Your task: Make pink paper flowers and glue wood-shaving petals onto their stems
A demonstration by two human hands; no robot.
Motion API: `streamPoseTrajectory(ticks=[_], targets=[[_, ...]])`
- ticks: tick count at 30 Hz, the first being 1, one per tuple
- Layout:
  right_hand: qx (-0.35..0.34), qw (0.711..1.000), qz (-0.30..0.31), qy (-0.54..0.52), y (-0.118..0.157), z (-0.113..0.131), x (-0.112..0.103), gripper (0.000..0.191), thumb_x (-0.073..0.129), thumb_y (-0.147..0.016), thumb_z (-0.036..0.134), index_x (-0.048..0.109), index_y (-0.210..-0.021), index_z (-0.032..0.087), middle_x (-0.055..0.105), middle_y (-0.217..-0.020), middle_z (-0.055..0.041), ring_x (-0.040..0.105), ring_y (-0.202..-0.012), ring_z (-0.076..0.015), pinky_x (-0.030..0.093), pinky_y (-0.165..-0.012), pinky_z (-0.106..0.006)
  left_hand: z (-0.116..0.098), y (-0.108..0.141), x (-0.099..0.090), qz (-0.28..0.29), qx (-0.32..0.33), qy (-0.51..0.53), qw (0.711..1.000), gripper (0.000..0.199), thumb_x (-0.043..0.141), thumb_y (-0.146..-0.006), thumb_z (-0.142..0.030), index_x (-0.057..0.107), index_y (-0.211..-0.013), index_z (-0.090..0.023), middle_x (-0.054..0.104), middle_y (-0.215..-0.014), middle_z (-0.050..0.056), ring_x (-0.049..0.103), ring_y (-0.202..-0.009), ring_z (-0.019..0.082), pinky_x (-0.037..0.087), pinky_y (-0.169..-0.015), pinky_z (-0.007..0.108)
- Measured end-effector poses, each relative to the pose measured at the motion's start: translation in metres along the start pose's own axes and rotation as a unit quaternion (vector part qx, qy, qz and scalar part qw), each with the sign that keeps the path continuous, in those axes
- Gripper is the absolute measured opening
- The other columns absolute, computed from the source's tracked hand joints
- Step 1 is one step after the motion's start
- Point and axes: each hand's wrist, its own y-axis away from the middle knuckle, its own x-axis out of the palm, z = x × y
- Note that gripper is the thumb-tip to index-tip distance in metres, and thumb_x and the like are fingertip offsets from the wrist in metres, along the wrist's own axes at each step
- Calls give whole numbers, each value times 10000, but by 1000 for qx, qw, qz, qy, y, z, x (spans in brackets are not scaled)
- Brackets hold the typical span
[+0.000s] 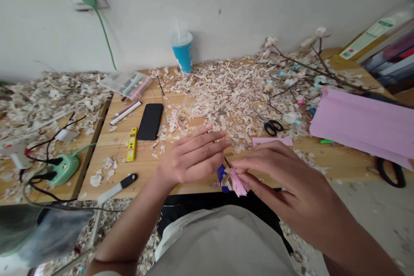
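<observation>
My left hand (197,155) is over the front of the table, palm down, its fingers stretched out and close together. Thumb and fingers of my right hand (287,183) pinch a small piece of pink crepe paper (238,184) with a fringed end. A thin dark stem (227,162) shows between the two hands; whether it joins the paper is hard to see. Just beside the paper, at the table's front edge, is a dark blue object (222,177), partly hidden. A narrow pink paper strip (273,141) lies beyond my right hand.
Pale shavings or petals (223,90) cover much of the table. Black scissors (273,127), a phone (150,121), a yellow packet (132,144), a knife-like tool (118,189) and a blue cup (182,51) lie around. Pink sheets (359,125) and flowering branches (310,67) are at right.
</observation>
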Motion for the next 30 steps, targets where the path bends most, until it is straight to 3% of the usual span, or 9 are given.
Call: streamPoseTrajectory(ticks=[6,16,20,25,30], targets=[[5,998,-48,36,-2,4,-6,267,625,-909,187,619,-1161,276,706,-1088,-19,652,-1044,-206,531,-951,-398,-1,0,-2,-6,-18,12,1000,76,572,-970,-144,642,-995,-163,763,-1159,96,639,-1241,231,543,-1070,462],[-8,1000,-7,18,-3,2,-3,289,594,-932,180,572,-1197,293,690,-1103,-10,616,-1083,-201,488,-993,-410,-2,-1,-2,-10,-26,19,999,88,561,-983,-154,646,-1005,-150,761,-1159,106,643,-1234,237,546,-1067,470],[16,1000,-22,11,-5,8,-8,264,615,-935,246,585,-1195,284,673,-1148,-20,599,-1127,-190,474,-993,-367,-1,0,-1,-5,-27,41,999,108,540,-992,-150,640,-1030,-140,752,-1173,128,630,-1252,243,540,-1071,480],[40,999,13,-13,-11,10,-7,221,582,-963,255,589,-1181,294,685,-1103,7,595,-1107,-148,482,-937,-294,0,-1,3,-16,-12,65,998,95,599,-959,-137,626,-1046,-110,753,-1151,163,643,-1233,269,548,-1058,492],[28,999,22,-26,-14,8,-6,220,577,-959,230,590,-1168,299,696,-1043,21,604,-1058,-147,491,-901,-291,-1,-2,5,-4,-20,72,997,88,581,-978,-169,608,-1058,-145,750,-1174,139,626,-1254,252,556,-1047,482]])
